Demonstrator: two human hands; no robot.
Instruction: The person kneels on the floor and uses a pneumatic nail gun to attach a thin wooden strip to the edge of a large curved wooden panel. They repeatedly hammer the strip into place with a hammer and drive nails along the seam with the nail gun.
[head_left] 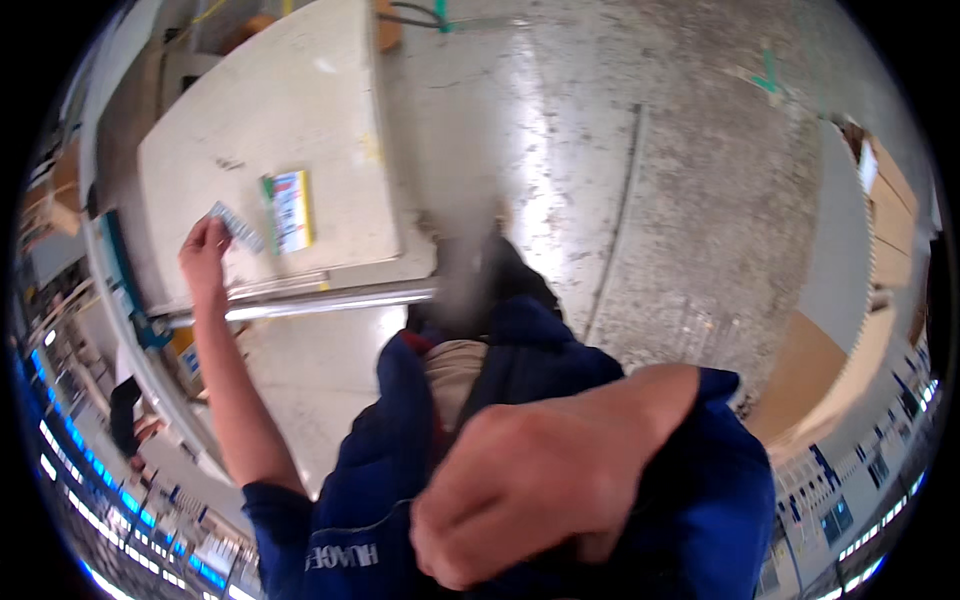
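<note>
My left hand (204, 256) reaches over the pale tabletop (270, 110), thumb and fingers pinching one end of a small silvery blister pack (238, 228). The pack's other end points toward a flat carton (291, 211), white and yellow with blue print and a green edge, lying just to the right on the table. Close in front of my chest is my right hand (525, 485), its fingers curled in. It is slightly blurred, and whatever may be inside it is hidden.
A metal rail (330, 303) runs along the table's near edge. Worn concrete floor (690, 200) spreads to the right of it. Cardboard boxes (890, 220) and a curved grey panel (830, 230) stand at far right. A teal part (125, 280) sits beside the table's left side.
</note>
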